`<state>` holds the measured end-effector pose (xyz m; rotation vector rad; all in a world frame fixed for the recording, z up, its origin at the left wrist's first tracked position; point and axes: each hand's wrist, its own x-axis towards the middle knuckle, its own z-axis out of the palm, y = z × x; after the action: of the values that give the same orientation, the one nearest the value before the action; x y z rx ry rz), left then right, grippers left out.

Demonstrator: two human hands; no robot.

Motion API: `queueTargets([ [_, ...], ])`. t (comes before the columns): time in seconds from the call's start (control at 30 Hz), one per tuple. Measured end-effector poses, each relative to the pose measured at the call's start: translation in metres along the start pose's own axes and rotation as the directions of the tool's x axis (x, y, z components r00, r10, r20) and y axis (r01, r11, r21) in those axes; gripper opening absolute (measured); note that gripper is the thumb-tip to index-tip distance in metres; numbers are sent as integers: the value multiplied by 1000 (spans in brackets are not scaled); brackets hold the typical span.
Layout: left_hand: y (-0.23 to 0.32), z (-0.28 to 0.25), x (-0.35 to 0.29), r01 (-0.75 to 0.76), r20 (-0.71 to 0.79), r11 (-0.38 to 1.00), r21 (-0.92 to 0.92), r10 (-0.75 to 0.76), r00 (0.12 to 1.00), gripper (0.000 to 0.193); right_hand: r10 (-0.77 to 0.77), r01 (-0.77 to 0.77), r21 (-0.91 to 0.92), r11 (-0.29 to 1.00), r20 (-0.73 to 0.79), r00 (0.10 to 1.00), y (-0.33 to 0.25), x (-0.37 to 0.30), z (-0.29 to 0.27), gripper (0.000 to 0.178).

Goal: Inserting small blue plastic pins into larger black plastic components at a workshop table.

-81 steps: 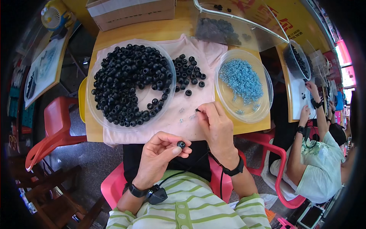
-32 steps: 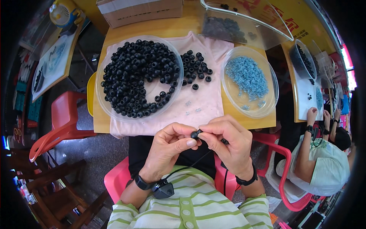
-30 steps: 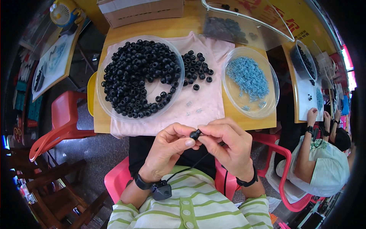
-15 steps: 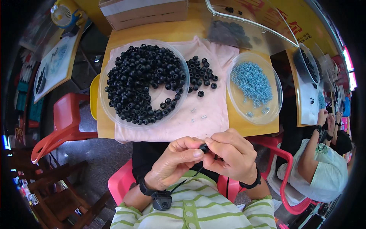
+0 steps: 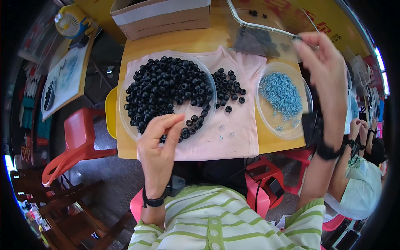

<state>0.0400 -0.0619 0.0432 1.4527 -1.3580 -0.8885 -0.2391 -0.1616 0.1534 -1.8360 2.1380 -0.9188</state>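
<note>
My left hand [image 5: 158,143] is over the near rim of a clear round bowl [image 5: 123,121] heaped with black beads [image 5: 166,79]. Its thumb and forefinger tips come together in a pinch; whatever might be between them is hidden. Raised at the back right, my right hand [image 5: 323,62] pinches a small black bead [image 5: 296,38] at its fingertips, beside the edge of a clear plastic container [image 5: 266,27] with dark beads in it. Below that hand stands a clear dish [image 5: 306,93] of tiny light-blue beads [image 5: 281,93].
Loose black beads [image 5: 228,85] lie on a pink cloth [image 5: 239,141], with a few tiny clear beads nearer me. A cardboard box [image 5: 166,21] is at the back. To the left is a red chair [image 5: 79,133]. Another person [image 5: 360,183] works at the right.
My hands were together at the table's front edge around a black bead. They have parted: the left went forward to the bowl, the right up and right to the clear container.
</note>
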Motion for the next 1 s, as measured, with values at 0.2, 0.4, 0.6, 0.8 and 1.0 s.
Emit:
queueTargets([
  [0.2, -1, -1, 4, -83, 113, 967, 242, 57, 992, 13, -61, 61, -88, 994, 0, 998, 73, 77, 33, 41],
  [0.4, -14, 4, 14, -232, 185, 886, 401, 170, 968, 13, -76, 76, -18, 997, 9, 997, 55, 66, 44, 46],
  [0.6, -28, 16, 24, -328, 253, 825, 461, 232, 939, 15, -277, 274, 80, 958, 39, 960, 11, -41, 31, 25],
  [0.8, -24, 18, 28, -277, 285, 850, 449, 158, 945, 17, -368, 287, 295, 911, 268, 891, 30, -150, 72, 9],
  [1.0, -11, 16, 26, -154, 201, 921, 358, 85, 976, 16, -392, 359, 195, 913, 172, 904, 35, -172, 110, 18],
])
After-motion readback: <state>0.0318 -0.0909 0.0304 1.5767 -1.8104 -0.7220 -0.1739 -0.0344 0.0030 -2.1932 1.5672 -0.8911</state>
